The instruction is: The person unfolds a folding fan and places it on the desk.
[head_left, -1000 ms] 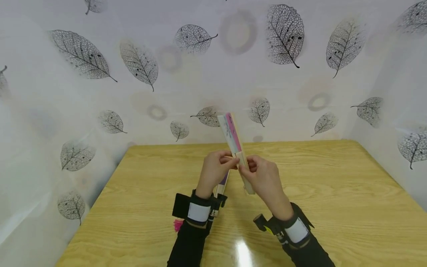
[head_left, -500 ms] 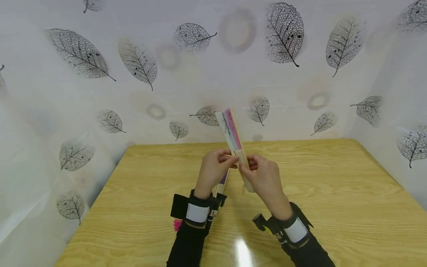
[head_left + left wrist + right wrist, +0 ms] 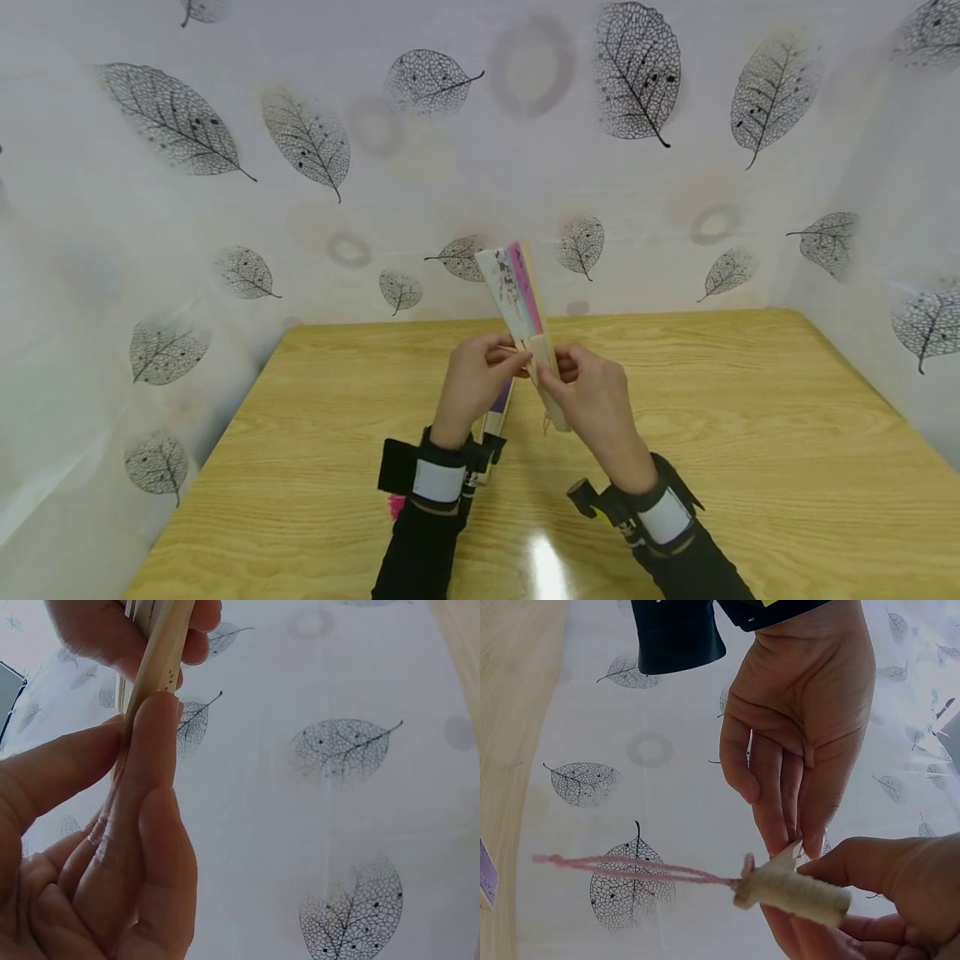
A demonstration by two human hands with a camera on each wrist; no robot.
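Left hand [image 3: 474, 375] pinching partly fanned folding fan [image 3: 523, 317] at one edge, right hand [image 3: 597, 387] gripping other; fingers probably needing light, even pull, avoiding tears.

Left hand [image 3: 472, 379] and right hand [image 3: 596, 396] pinch opposite edges of a pink-and-white fan [image 3: 508, 296], slightly spread, top tilted left, above the wooden table [image 3: 735, 433]. Beside the left wristband [image 3: 438, 482] I see a purple fan [image 3: 494, 422], partly hidden. Pink tassel [image 3: 396, 505]: near the left sleeve [image 3: 420, 550]. Leaf-printed sheet [image 3: 652, 267]: far side.
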